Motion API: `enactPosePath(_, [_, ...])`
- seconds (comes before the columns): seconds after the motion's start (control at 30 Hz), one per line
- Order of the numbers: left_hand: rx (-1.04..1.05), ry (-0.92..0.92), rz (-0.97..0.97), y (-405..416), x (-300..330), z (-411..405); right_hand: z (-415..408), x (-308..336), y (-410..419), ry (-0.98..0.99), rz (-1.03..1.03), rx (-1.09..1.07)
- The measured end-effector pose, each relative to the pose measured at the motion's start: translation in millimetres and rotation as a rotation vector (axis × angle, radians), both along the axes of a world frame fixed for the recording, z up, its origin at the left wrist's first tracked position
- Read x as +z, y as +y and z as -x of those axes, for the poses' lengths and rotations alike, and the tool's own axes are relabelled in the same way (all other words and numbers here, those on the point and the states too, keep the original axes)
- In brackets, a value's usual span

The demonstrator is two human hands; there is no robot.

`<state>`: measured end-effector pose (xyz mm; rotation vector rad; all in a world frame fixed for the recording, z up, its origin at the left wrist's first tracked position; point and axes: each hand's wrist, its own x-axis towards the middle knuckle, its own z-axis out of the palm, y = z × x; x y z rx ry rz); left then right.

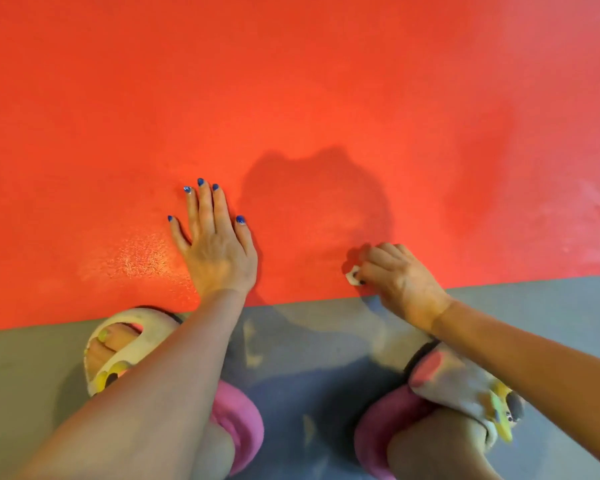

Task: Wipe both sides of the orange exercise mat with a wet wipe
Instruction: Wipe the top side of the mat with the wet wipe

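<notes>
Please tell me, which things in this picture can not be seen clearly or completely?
1. Wet wipe, head view: only a small white corner shows; the right hand curls over the rest.
2. Orange mat: the top, left and right picture edges cut it off, so its full extent and underside are unknown.
3. Far right of the mat: glare washes out the surface.
4. Mat under the flat left hand: covered by the palm.

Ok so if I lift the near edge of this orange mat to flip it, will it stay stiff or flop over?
Probably flop: the thin orange exercise mat lies completely flat on the grey floor with a low edge. It looks light for its size. The grainy surface suggests decent grip, though shiny damp-looking patches by the flat left hand may be slicker.
</notes>
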<state>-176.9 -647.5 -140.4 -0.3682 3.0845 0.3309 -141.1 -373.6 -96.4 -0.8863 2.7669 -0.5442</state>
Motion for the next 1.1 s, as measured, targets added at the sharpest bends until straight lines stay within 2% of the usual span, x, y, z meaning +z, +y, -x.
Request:
enactPosePath(0.07, [0.003, 0.008, 0.002, -0.5, -1.1, 0.7, 0.7, 2.9, 11.7, -0.028, 0.046, -0.053])
enactPosePath(0.13, [0.001, 0.028, 0.010, -0.5, -1.4, 1.3, -2.4, -3.7, -20.2, -0.043, 0.114, -0.079])
enactPosePath(0.27, [-0.001, 0.064, 0.010, -0.7, -2.0, 0.7, 6.1, -16.1, -94.4, -0.026, 0.211, 0.062])
enactPosePath(0.37, [-0.005, 0.042, -0.001, -1.8, -0.9, 1.9, 26.0, -10.4, -51.1, -0.044, 0.157, 0.209])
enactPosePath(0.5, [0.021, 0.054, -0.016, 1.5, 0.7, 1.9, 40.2, 4.9, 44.4, -0.107, 0.034, 0.268])
enactPosePath(0.6, [0.065, 0.125, -0.041, 11.0, 2.1, 7.6, 48.7, 13.5, 57.0, -0.123, -0.123, 0.382])
enactPosePath(0.67, [0.055, 0.163, -0.073, 36.5, 6.8, 23.5, 56.1, 15.2, 53.3, -0.160, -0.139, 0.417])
enactPosePath(0.77, [0.065, 0.070, -0.138, 77.9, 13.1, 49.8, 57.5, 17.1, 55.6, -0.191, -0.122, 0.403])
enactPosePath(0.9, [0.086, -0.015, -0.043, 85.1, 1.0, 52.5, 30.1, 2.6, 46.3, -0.111, 0.003, 0.154])
enactPosePath(1.0, [0.095, -0.003, -0.034, 84.7, -0.3, 52.3, 13.5, -5.1, 36.3, -0.102, 0.157, -0.118])
enactPosePath(1.1, [0.097, -0.003, -0.032, 85.8, -0.7, 53.4, -2.9, -7.4, 48.3, 0.013, 0.205, -0.471])
